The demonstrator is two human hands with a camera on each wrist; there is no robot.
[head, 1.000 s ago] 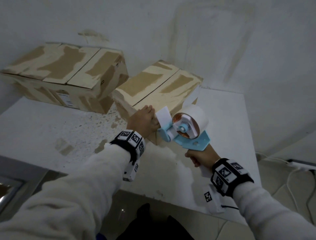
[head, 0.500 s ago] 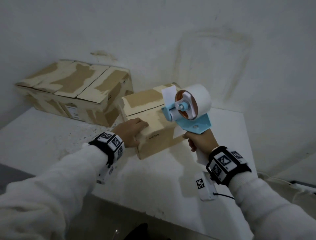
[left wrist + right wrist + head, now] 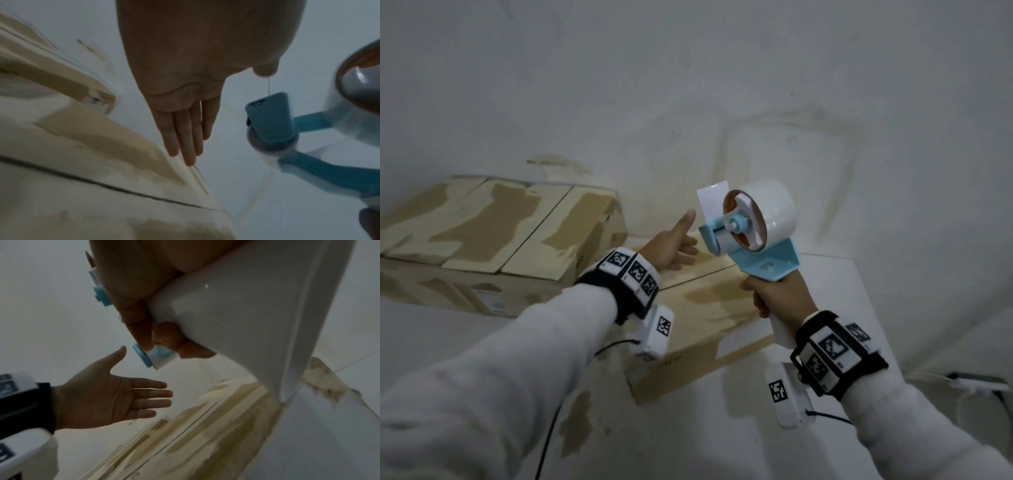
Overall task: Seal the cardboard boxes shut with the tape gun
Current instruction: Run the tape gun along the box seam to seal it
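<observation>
My right hand (image 3: 774, 294) grips the white handle of a blue tape gun (image 3: 750, 236), held upright above the nearer cardboard box (image 3: 709, 318). The gun carries a white tape roll (image 3: 770, 209), and a loose end of tape (image 3: 710, 202) sticks up at its front. My left hand (image 3: 671, 246) hovers flat over the far end of that box, fingers straight, thumb raised close to the tape end, holding nothing. The right wrist view shows this left hand (image 3: 115, 395) palm up above the box's top seam (image 3: 185, 428). A second, larger cardboard box (image 3: 493, 236) stands at the back left.
Both boxes stand on a white table (image 3: 722, 438) against a stained white wall (image 3: 688, 102). The table's right edge falls away at the right, where a white cable and power strip (image 3: 976, 385) lie on the floor.
My left hand has let go of the nearer box's end and risen, fingers straightened, toward the tape end. The tape gun has been lifted off the box. The head view has tilted upward.
</observation>
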